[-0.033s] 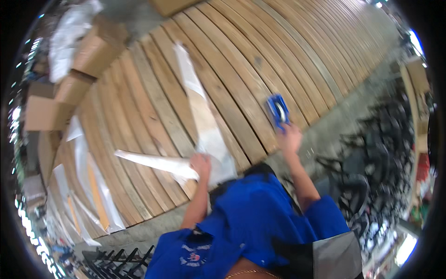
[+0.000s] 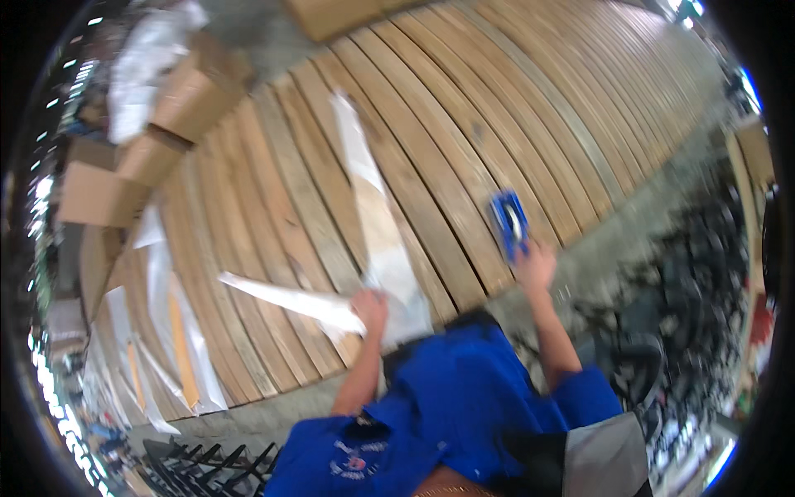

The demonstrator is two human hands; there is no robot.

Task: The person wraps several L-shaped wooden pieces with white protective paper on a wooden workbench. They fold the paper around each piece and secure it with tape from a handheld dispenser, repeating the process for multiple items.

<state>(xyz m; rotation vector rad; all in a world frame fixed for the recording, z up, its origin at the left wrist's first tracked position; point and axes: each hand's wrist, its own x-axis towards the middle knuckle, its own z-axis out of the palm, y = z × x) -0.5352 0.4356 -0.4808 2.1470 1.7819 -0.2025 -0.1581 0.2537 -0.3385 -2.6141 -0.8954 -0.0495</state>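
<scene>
Shirt: right at the bottom, blue cloth [image 2: 489,381] covers the person's body, close against the near edge of the slatted brown wooden surface [image 2: 277,199].
Left hand: here's the left hand [image 2: 370,311], in over the near edge, fingers curled in, on the inner end of a narrow white strip [image 2: 281,300]; it's blurred, so I can't tell whether it pinches the strip or only presses on it.
Narrow strip: off it goes from that hand, slanting toward the left end of the surface.
Broad strip: and a long white sheet strip with a tan middle stretch [image 2: 356,157], its wide foot just beside the left hand at the near edge, its thin tip pointing at the far edge.
Right hand: over to the right hand [image 2: 536,263], fingers closed on the near end of a blue hand-held tool with a pale curved insert [image 2: 511,224].
Blue tool: right of the broad strip, inside the near edge; whether it rests on the slats, I can't tell.
Left end: white-wrapped pieces with orange-yellow strips [image 2: 180,335] lie toward the corner by the near edge.
Right side: dark jumbled objects [image 2: 638,356] crowd the floor past the near edge.
Far edge: brown cardboard boxes [image 2: 195,91] stand at its left part, a crumpled white plastic bundle [image 2: 149,70] just beyond.
</scene>
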